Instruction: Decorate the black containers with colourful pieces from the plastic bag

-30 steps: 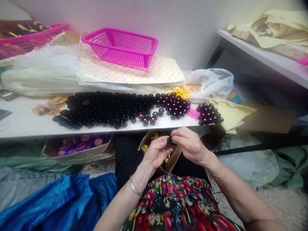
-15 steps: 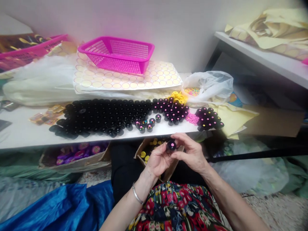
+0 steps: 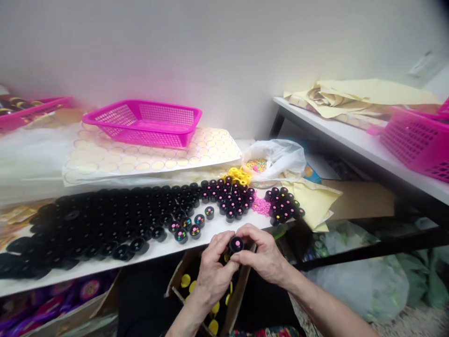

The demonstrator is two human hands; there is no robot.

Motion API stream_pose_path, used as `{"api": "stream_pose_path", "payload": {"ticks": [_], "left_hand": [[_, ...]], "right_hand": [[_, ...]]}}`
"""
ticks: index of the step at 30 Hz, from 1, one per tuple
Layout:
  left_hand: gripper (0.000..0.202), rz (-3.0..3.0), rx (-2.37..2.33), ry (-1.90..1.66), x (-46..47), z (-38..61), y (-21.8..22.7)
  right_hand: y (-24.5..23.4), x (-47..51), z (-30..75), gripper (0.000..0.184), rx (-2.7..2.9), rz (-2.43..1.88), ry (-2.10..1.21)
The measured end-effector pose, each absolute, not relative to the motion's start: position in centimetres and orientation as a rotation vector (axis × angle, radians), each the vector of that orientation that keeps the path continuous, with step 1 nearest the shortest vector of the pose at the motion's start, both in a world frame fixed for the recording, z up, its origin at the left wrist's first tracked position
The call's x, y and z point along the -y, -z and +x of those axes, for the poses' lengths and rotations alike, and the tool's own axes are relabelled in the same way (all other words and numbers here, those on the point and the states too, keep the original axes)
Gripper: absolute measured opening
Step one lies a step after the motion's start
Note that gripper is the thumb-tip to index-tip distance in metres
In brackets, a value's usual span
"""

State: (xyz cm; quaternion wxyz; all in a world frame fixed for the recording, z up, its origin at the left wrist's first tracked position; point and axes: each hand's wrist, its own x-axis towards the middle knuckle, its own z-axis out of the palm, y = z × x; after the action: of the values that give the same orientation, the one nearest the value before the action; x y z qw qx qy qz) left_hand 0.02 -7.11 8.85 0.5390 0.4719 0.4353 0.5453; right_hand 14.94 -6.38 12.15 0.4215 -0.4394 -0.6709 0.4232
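A small round black cap [image 3: 236,245] with a pink dot in its middle sits between my two hands, above an open cardboard box. My left hand [image 3: 215,262] grips its left side, and my right hand [image 3: 261,252] pinches it from the right with thumb and fingers. Just beyond stand several loose black caps with coloured pieces inside [image 3: 181,235]. A group of black caps with pink dots [image 3: 229,201] is at the middle of the table, beside a heap of small pink pieces [image 3: 261,206]. Plain black caps [image 3: 112,215] fill the left side in packed rows.
The cardboard box [image 3: 175,271] below my hands holds yellow-topped pieces. Behind the caps lie a pink basket [image 3: 147,124] on printed sheets [image 3: 140,161], yellow pieces [image 3: 238,176] and a plastic bag [image 3: 280,157] of coloured bits. A shelf [image 3: 336,133] juts out at right.
The camera view has shifted, so the table appears lower and further left. My left fingers have come up around the black cap, which stays in both hands.
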Motion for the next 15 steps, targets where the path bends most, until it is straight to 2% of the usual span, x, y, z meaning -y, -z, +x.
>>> {"api": "stream_pose_path", "payload": {"ticks": [2,5,7,11,15], "left_hand": [[0.038,1.170,-1.048,-1.327,6.0,0.4,-9.0],[0.037,1.139,-1.105,-1.351,4.9,0.7,-9.2],[0.036,1.146,-1.155,-1.342,4.8,0.7,-9.1],[0.032,1.216,-1.235,-1.306,5.5,0.3,-8.5],[0.031,1.179,-1.304,-1.277,6.4,-0.7,-7.6]], "right_hand": [[-12.1,4.7,15.5,0.023,1.748,-1.078,-1.075],[-12.3,-0.7,17.4,0.017,1.817,-1.145,-0.963],[-12.1,-6.0,19.1,0.021,1.760,-1.346,-0.729],[-10.4,-16.4,21.5,0.029,1.855,-2.016,-0.220],[-8.6,-21.6,22.0,0.035,1.932,-2.275,-0.205]]}}
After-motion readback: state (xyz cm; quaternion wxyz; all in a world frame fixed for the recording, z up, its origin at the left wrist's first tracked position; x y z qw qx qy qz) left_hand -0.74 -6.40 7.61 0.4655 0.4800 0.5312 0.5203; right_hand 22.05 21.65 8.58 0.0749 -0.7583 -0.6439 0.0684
